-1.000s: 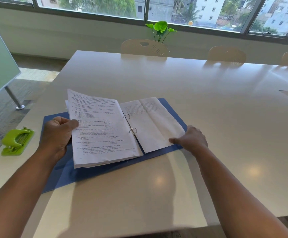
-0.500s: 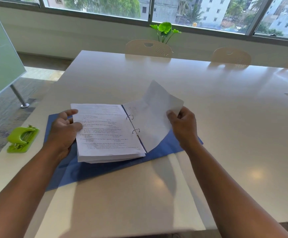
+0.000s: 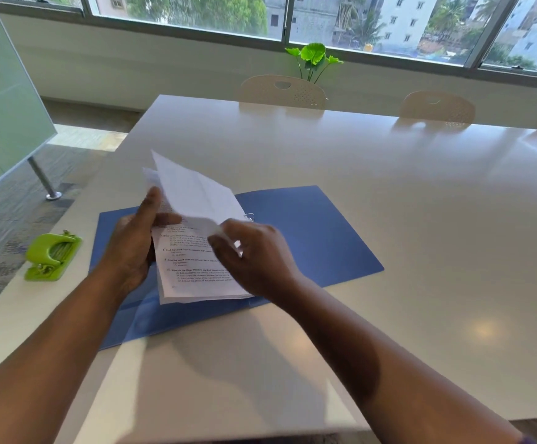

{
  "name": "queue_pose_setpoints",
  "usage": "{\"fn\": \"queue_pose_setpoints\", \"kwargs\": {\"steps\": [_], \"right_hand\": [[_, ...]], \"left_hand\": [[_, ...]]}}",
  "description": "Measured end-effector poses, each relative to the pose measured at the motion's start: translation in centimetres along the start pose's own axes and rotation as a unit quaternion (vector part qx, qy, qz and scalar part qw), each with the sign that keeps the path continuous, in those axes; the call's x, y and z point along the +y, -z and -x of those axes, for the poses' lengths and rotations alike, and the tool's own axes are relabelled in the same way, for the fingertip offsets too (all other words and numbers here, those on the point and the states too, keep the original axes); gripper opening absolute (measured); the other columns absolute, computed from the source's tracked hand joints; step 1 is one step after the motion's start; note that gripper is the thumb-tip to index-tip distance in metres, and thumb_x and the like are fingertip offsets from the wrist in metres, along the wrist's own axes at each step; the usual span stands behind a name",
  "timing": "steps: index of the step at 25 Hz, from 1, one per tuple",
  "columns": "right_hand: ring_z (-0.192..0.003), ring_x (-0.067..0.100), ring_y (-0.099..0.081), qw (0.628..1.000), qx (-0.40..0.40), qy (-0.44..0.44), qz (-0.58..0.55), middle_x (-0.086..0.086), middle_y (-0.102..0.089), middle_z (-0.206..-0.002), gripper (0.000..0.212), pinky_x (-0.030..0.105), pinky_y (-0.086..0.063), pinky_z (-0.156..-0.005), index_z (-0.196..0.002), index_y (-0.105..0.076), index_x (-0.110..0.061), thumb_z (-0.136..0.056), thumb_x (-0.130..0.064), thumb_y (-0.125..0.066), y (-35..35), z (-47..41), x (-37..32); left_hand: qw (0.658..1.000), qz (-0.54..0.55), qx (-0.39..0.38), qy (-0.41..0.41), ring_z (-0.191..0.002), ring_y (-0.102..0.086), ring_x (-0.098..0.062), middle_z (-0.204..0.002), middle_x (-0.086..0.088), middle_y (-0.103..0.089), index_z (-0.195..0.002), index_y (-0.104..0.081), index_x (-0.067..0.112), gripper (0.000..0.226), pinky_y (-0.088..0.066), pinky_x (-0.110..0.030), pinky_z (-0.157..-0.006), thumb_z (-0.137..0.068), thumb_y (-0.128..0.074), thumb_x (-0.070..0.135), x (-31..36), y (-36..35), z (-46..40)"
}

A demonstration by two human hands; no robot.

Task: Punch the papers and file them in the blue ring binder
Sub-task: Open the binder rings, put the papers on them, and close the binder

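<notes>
The blue binder (image 3: pixel 309 232) lies open and flat on the white table (image 3: pixel 389 174), near the table's left front corner. A stack of printed papers (image 3: pixel 196 270) rests on the binder's left half, beside the metal rings (image 3: pixel 249 216) at the spine. One blank sheet (image 3: pixel 193 190) is lifted and curved above the stack, its upper corner raised toward the window. The right hand (image 3: pixel 254 254) pinches the sheet's lower edge, fingers closed on it. The left hand (image 3: pixel 135 241) rests against the left edge of the stack with the thumb up along the raised sheet, fingers curled loosely; whether it grips the paper cannot be told. The binder's right half is bare. A green hole punch (image 3: pixel 52 254) sits on the table left of the binder, well apart from both hands
</notes>
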State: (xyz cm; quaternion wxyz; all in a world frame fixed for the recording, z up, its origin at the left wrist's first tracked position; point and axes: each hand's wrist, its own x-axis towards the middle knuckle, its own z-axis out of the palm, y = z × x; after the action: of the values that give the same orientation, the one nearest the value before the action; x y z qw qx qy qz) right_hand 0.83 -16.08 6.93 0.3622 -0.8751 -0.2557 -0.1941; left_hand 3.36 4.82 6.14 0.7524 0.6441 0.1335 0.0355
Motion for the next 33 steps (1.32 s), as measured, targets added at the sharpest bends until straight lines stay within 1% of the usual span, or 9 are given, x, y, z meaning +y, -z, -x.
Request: {"fn": "queue_pose_setpoints", "kwargs": {"steps": [5,9,12,16,20,26,29,31,33], "right_hand": [[-0.09,0.024,-0.067,0.992,-0.127,0.01,-0.01,-0.002,-0.076,-0.107,0.021,0.043,-0.056,-0.075,-0.104,-0.073,-0.021,-0.098,-0.038,-0.064,-1.8,1.6,-0.4],[-0.131,0.016,-0.049,0.977,-0.209,-0.016,0.032,-0.009,-0.057,-0.145,0.065,0.041,-0.044,-0.108,-0.137,-0.059,-0.03,-0.082,-0.062,-0.074,-2.0,2.8,0.5],[-0.148,0.019,-0.027,0.967,-0.24,-0.024,0.087,-0.008,-0.035,-0.162,0.088,0.047,-0.025,-0.117,-0.155,-0.034,-0.035,-0.081,-0.064,-0.072,-2.1,3.7,1.0],[-0.145,0.027,-0.033,0.978,-0.172,-0.024,0.115,-0.001,-0.036,-0.161,0.076,0.053,-0.031,-0.111,-0.156,-0.033,-0.029,-0.089,-0.036,-0.069,-2.7,4.2,1.7],[-0.124,0.036,-0.056,0.995,-0.022,-0.045,0.087,0.006,-0.051,-0.151,0.065,0.047,-0.05,-0.092,-0.151,-0.044,-0.02,-0.087,-0.013,-0.058,-2.2,3.8,1.6],[-0.092,0.03,-0.064,0.974,0.115,-0.196,-0.004,0.008,-0.07,-0.113,0.047,0.032,-0.049,-0.074,-0.142,-0.054,-0.012,-0.096,-0.006,-0.048,0.0,2.6,3.5],[-0.078,0.019,-0.054,0.933,0.17,-0.305,-0.083,-0.003,-0.06,-0.087,0.03,0.011,-0.037,-0.059,-0.123,-0.062,-0.009,-0.102,-0.005,-0.041,1.2,2.6,5.2],[-0.081,0.016,-0.057,0.897,0.193,-0.366,-0.155,-0.006,-0.058,-0.086,0.021,0.021,-0.046,-0.065,-0.114,-0.06,-0.015,-0.106,-0.012,-0.042,1.7,2.9,6.3],[-0.091,0.017,-0.062,0.854,0.217,-0.411,-0.234,-0.007,-0.061,-0.095,0.018,0.029,-0.053,-0.07,-0.115,-0.056,-0.021,-0.105,-0.014,-0.043,1.9,3.0,7.0]], "left_hand": [[0.998,-0.009,0.044,0.037,-0.091,-0.073,-0.033,-0.104,-0.011,-0.075,-0.099,-0.067,0.014,0.028,-0.056,-0.047,-0.086,-0.093,-0.071,0.041,-0.1,-0.4,-0.3],[0.996,-0.036,0.075,0.045,-0.097,-0.072,-0.035,-0.106,-0.013,-0.073,-0.095,-0.066,0.013,0.003,-0.06,-0.044,-0.078,-0.093,-0.069,0.015,-0.9,0.2,-0.9],[0.996,-0.005,0.083,0.044,-0.099,-0.071,-0.034,-0.114,-0.015,-0.07,-0.102,-0.062,0.014,0.016,-0.058,-0.042,-0.073,-0.091,-0.068,0.004,-1.3,0.8,-1.4],[0.995,0.008,0.098,0.003,-0.095,-0.068,-0.025,-0.116,-0.011,-0.063,-0.14,-0.045,0.015,0.059,-0.057,-0.036,-0.064,-0.089,-0.065,-0.004,0.4,-0.4,-1.4],[0.998,0.029,0.055,-0.031,-0.098,-0.067,-0.022,-0.116,-0.005,-0.058,-0.153,-0.029,0.024,0.075,-0.06,-0.031,-0.061,-0.091,-0.061,-0.004,3.3,-3.5,-0.8],[0.993,0.043,-0.092,-0.065,-0.092,-0.076,-0.024,-0.107,-0.008,-0.076,-0.135,-0.05,0.021,0.036,-0.063,-0.037,-0.077,-0.101,-0.061,0.02,4.9,-8.7,-0.4],[0.985,-0.107,-0.07,-0.12,-0.095,-0.073,-0.023,-0.107,-0.002,-0.076,-0.112,-0.065,0.026,0.013,-0.059,-0.034,-0.083,-0.099,-0.064,0.029,1.7,-9.5,-1.4],[0.96,-0.239,-0.069,-0.131,-0.091,-0.068,-0.016,-0.11,-0.001,-0.072,-0.113,-0.069,0.024,0.016,-0.055,-0.032,-0.082,-0.097,-0.067,0.028,-1.2,-9.4,-2.0],[0.931,-0.318,-0.131,-0.122,-0.115,-0.062,-0.013,-0.125,-0.004,-0.067,-0.13,-0.065,0.014,0.035,-0.049,-0.032,-0.097,-0.098,-0.067,0.028,-3.7,-9.2,-2.6]]}}
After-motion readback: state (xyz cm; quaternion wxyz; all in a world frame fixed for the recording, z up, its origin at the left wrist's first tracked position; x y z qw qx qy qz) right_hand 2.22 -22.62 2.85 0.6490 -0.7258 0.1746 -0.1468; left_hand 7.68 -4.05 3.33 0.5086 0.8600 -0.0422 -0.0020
